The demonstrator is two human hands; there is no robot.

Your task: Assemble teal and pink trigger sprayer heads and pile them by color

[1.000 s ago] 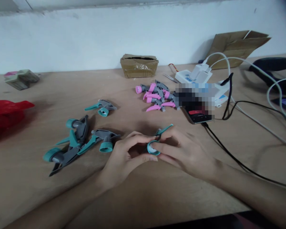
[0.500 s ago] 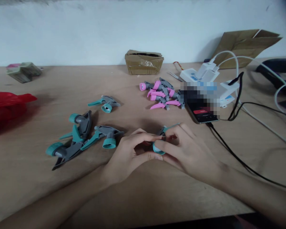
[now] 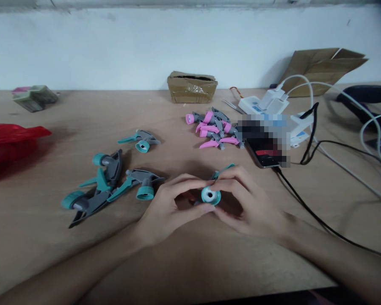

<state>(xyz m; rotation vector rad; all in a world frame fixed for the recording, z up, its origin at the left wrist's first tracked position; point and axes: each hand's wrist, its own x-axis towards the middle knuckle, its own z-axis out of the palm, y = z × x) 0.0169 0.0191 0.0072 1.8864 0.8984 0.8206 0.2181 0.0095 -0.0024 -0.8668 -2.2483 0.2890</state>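
Observation:
A teal and grey trigger spray head (image 3: 211, 195) is between my hands, its round teal cap facing me with a white insert and a dark centre hole. My left hand (image 3: 169, 201) pinches the cap from the left, thumb below and fingers above. On the cap's right side, my right hand (image 3: 250, 201) grips with bent fingers; the teal trigger sticks out above its knuckles. Most of the grey body is hidden. To the left lie several more teal and grey spray heads (image 3: 145, 191), and a pile of pink and grey spray heads (image 3: 209, 129) sits farther back.
A phone (image 3: 263, 154) with a black cable lies right of the pink pile, beside a white power strip with chargers (image 3: 273, 99). A small cardboard box (image 3: 192, 89) stands by the wall, a larger one (image 3: 320, 70) farther right. A red plastic bag (image 3: 12, 144) is at the left.
My right fingers have lifted off the front of the cap, so its white insert and centre hole now show. Both hands stay around the spray head. The view has tilted slightly up.

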